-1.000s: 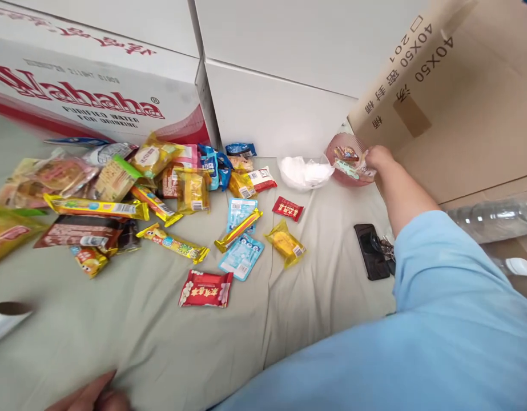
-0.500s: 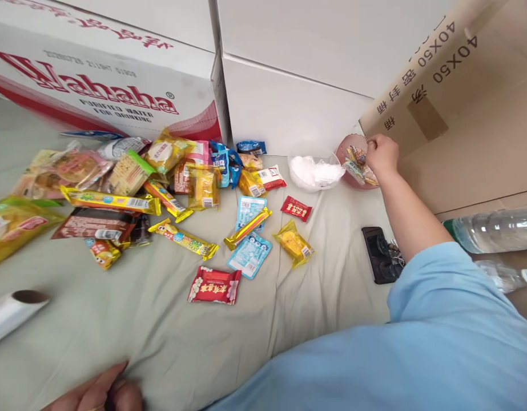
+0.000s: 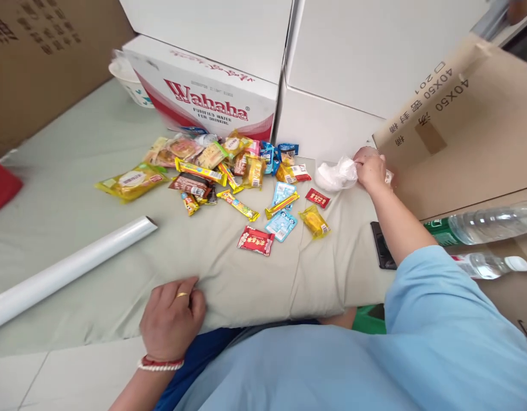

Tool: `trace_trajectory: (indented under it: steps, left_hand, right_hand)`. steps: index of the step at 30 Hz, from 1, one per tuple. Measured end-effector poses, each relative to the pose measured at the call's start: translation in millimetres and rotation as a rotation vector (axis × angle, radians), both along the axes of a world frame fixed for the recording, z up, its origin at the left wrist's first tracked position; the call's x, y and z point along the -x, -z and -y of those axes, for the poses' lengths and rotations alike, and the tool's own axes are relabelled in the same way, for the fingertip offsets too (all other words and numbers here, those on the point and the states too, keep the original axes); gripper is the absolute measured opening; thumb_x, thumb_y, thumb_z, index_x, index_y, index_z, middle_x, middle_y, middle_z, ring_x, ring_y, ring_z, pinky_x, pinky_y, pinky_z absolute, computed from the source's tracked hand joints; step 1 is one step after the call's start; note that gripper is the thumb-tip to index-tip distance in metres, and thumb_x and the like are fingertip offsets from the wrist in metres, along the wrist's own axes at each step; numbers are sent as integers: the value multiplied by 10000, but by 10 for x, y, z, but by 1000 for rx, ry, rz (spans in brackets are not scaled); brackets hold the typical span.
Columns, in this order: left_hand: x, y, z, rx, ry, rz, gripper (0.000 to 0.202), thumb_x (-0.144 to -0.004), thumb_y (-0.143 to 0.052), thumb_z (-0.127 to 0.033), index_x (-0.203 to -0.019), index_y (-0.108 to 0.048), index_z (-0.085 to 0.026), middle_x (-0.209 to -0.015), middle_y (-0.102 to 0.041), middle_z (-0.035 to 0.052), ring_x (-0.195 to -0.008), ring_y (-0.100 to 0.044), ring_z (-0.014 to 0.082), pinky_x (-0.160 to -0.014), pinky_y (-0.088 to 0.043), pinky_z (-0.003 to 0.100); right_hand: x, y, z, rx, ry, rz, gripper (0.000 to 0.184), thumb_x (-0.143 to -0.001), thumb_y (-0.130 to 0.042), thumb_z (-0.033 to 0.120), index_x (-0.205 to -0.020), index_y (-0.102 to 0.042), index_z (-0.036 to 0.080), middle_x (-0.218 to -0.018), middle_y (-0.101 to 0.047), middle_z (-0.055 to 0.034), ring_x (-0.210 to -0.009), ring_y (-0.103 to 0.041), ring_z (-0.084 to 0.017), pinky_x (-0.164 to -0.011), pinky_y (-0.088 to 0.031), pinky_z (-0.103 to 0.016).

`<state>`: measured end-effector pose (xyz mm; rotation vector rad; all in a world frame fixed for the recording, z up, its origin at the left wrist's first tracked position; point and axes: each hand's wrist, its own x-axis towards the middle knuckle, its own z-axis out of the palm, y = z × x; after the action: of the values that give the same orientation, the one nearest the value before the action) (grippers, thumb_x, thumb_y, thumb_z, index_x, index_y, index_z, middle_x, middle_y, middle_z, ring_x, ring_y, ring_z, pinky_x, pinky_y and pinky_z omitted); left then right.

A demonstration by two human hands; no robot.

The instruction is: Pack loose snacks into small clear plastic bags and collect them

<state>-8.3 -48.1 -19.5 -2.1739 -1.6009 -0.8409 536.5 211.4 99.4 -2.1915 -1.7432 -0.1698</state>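
Observation:
My right hand [image 3: 371, 171] pinches the edge of a crumpled white plastic bag [image 3: 345, 170], which sits in a clear bowl [image 3: 323, 184]. Behind that hand, a pink bowl [image 3: 366, 152] is mostly covered. My left hand [image 3: 173, 313], wearing a ring, rests on the cloth near the front edge with its fingers curled together; I see nothing in it. Between the hands lie wrapped snacks: a large red packet [image 3: 255, 240], a small red packet [image 3: 318, 197], a yellow packet [image 3: 314, 221], blue sachets [image 3: 281, 225] and a heap of other packets [image 3: 212, 157].
Behind the snacks stands a Wahaha water carton [image 3: 212, 103]. A long white roll [image 3: 70, 273] lies at left. On the right are a black phone [image 3: 383, 251], two plastic bottles [image 3: 486, 225] and a cardboard box [image 3: 451, 125]. A paper tub [image 3: 132, 85] stands back left.
My right hand has gone from the wrappers in the pink bowl to the white bag, lifting its edge. The view has shifted, bringing my whole left hand into sight.

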Motion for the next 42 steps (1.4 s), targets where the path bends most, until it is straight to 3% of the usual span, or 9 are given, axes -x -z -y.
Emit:
trace_trajectory:
  steps: [4, 7, 12, 16, 22, 26, 33, 38, 42]
  left_hand:
    - [8, 14, 9, -10, 6, 11, 172, -852, -639, -104, -998, -702, -170, -854, -692, 65, -813, -601, 256, -755, -484, 343]
    - [18, 29, 14, -15, 19, 21, 171, -860, -635, -104, -1004, -703, -166, -867, -693, 72, -811, -590, 258, -761, -487, 350]
    - [8, 43, 28, -11, 26, 41, 168, -867, -628, -98, -1002, -708, -157, -870, -690, 80, -825, -586, 263, -751, -487, 358]
    - [22, 65, 24, -5, 31, 80, 161, -883, -618, -95, -999, -709, -158, -867, -695, 82, -829, -593, 263, -741, -492, 363]
    - [-35, -64, 152, 95, 166, 460, 165, -953, -559, -88, -1008, -684, -182, -842, -687, 40, -804, -637, 197, -733, -518, 323]
    - [-351, -273, 412, 296, 355, 678, 165, -989, -576, -158, -1123, -652, -217, -914, -682, 29, -794, -650, 153, -726, -548, 293]
    - [-752, -363, 588, 387, 467, 821, 265, -947, -711, -330, -1177, -640, -220, -1103, -656, 74, -788, -609, 130, -725, -559, 291]
    - [-751, -380, 635, 601, 431, 1050, 123, -938, -700, -322, -990, -743, -220, -933, -705, 41, -790, -639, 145, -729, -532, 282]
    - [-738, -360, 688, 754, 248, 1315, 201, -850, -783, -393, -860, -745, -196, -782, -697, 15, -693, -605, 137, -669, -486, 276]
  right_hand:
    - [162, -142, 101, -209, 141, -271, 203, -795, -586, 125, -833, -777, 182, -889, -755, -81, -905, -652, -241, -903, -505, -383]
    - [312, -213, 195, -356, 237, -723, 115, -746, -616, 95, -711, -691, 176, -753, -697, -30, -722, -602, -162, -707, -503, -287]
    - [604, -263, 377, -308, 240, -1177, 135, -725, -656, 66, -691, -593, 181, -592, -548, 33, -489, -420, -70, -445, -321, -163]
    - [904, -319, 649, -296, 168, -1325, 180, -726, -701, 67, -749, -579, 197, -618, -532, 53, -498, -414, -52, -461, -368, -135]
    - [1897, -76, 1753, -154, -230, -1821, 317, -638, -845, 106, -830, -621, 224, -692, -564, 49, -582, -457, -73, -512, -422, -175]
    - [2672, 296, 2594, 108, -154, -2085, 298, -648, -879, 187, -842, -656, 232, -711, -570, 36, -598, -445, -90, -499, -400, -206]
    - [3245, 551, 3209, 350, 87, -2069, 357, -595, -939, 300, -841, -692, 221, -704, -568, 34, -571, -406, -90, -494, -361, -237]
    - [3282, 522, 3396, 318, 16, -1981, 370, -600, -935, 373, -792, -657, 225, -694, -521, 42, -590, -369, -88, -492, -310, -216]
    - [3205, 554, 3490, 289, -124, -1785, 318, -754, -853, 481, -940, -720, 259, -750, -501, 33, -623, -393, -109, -527, -374, -229]
